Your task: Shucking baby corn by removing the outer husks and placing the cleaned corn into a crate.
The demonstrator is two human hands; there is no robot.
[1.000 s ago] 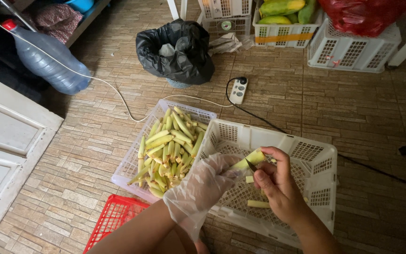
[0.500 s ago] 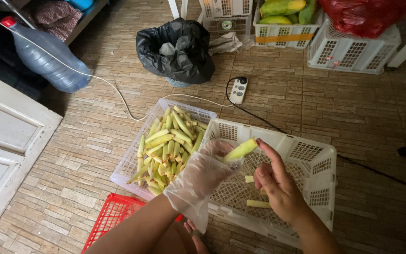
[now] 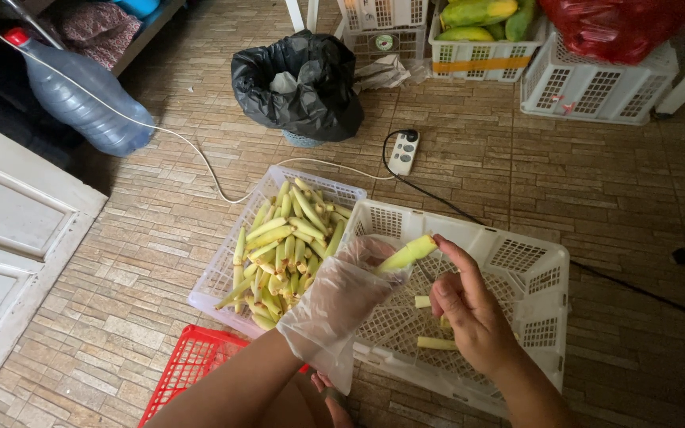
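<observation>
My left hand (image 3: 344,295), in a thin clear plastic glove, holds a pale green-yellow fruit strip (image 3: 407,254) over a white plastic basket (image 3: 529,255). My bare right hand (image 3: 464,303) is beside it, fingertips touching the strip's right end. Whether the right hand holds anything of its own is hidden. A few cut strips (image 3: 435,342) lie on the white basket's floor. To the left, a clear basket (image 3: 214,279) is heaped with several similar green-yellow strips (image 3: 287,238).
A red basket (image 3: 188,371) sits at the bottom left. A black rubbish bag (image 3: 299,79), a power strip (image 3: 403,152) with cables, a large water bottle (image 3: 81,101), crates of green-yellow fruit (image 3: 477,32) and a red bag (image 3: 616,28) stand on the brick floor.
The strip has been lifted and tilted up between both hands. My right hand has shifted from gripping the piece to touching its upper right end.
</observation>
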